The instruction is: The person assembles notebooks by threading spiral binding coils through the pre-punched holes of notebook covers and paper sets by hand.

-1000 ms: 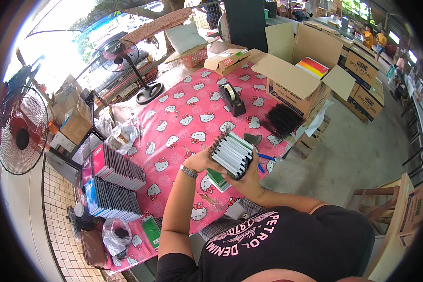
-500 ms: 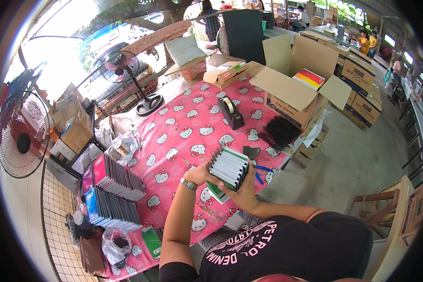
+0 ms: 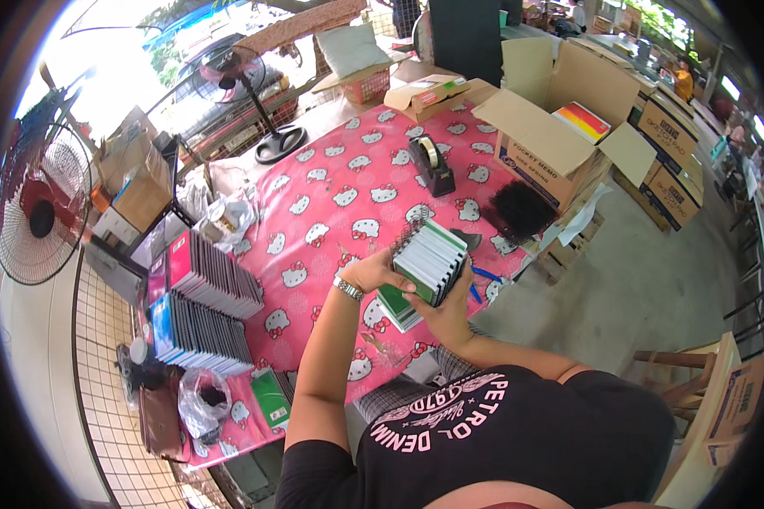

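Between my two hands is a stack of green-covered spiral notebooks (image 3: 429, 261), held above the near edge of the pink table, black coils and white page edges showing. My left hand (image 3: 377, 273), with a metal watch at the wrist, grips the stack's left side, thumb on the green cover. My right hand (image 3: 446, 314) wraps its lower right side, partly hidden by the stack. Just beneath lie more green notebooks (image 3: 396, 310) on the table. Blue-handled pliers (image 3: 480, 276) lie to the right of my right hand.
Blue notebooks (image 3: 199, 335) and magenta notebooks (image 3: 216, 276) stand stacked at the left. Further back are a tape dispenser (image 3: 431, 167), a bundle of black coils (image 3: 522, 210) and an open carton (image 3: 530, 165). A green notebook (image 3: 270, 397) lies near the front left edge.
My view has shifted, so the table sits differently in the picture. Both hands keep hold of the notebook stack, which is tilted a little differently, showing more of the green cover.
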Demonstrator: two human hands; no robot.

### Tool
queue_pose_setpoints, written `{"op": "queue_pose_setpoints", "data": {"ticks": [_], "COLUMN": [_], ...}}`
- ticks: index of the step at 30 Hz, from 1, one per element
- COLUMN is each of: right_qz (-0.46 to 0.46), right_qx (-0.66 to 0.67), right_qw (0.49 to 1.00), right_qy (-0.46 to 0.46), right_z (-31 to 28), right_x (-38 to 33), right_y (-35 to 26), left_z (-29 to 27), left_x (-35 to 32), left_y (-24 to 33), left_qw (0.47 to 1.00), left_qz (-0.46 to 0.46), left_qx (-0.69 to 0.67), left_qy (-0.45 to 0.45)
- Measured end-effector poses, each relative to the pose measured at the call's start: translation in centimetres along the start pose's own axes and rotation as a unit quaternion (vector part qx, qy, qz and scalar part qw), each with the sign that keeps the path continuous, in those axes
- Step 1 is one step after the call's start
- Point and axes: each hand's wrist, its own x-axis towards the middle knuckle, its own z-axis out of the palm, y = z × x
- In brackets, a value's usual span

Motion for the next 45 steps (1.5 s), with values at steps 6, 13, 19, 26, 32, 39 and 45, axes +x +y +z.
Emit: {"op": "queue_pose_setpoints", "data": {"ticks": [6, 13, 19, 26, 32, 39, 45], "right_qz": [-0.026, -0.020, -0.031, -0.050, -0.016, 0.117, 0.389], "right_qx": [0.037, -0.041, -0.001, 0.024, -0.043, 0.208, 0.289], "right_qw": [0.999, 0.999, 0.997, 0.996, 0.990, 0.887, 0.635], "right_qy": [0.014, -0.024, -0.077, -0.069, -0.132, -0.395, -0.602], "right_z": [1.0, -0.5, -0.6, -0.2, -2.3, 3.2, 14.8], "right_x": [0.1, 0.7, 1.2, 0.4, 2.0, 4.6, -3.7], "right_y": [-0.4, -1.5, 0.0, 1.3, -2.2, -9.7, -11.5], "left_z": [1.2, 0.6, -0.8, -0.9, 1.1, 3.1, 3.4], "left_x": [-1.6, -1.3, -0.6, -1.2, -3.1, -15.4, -30.5], "left_y": [1.6, 0.2, -2.4, -2.6, -0.2, -0.6, -7.8], "left_qw": [0.999, 0.985, 0.997, 0.999, 0.994, 0.938, 0.840], "left_qz": [-0.003, 0.104, 0.035, 0.021, 0.078, 0.178, 0.005], "left_qx": [-0.043, -0.135, -0.074, 0.024, 0.056, -0.141, -0.299], "left_qy": [0.017, 0.010, 0.011, 0.003, 0.051, 0.263, 0.453]}}
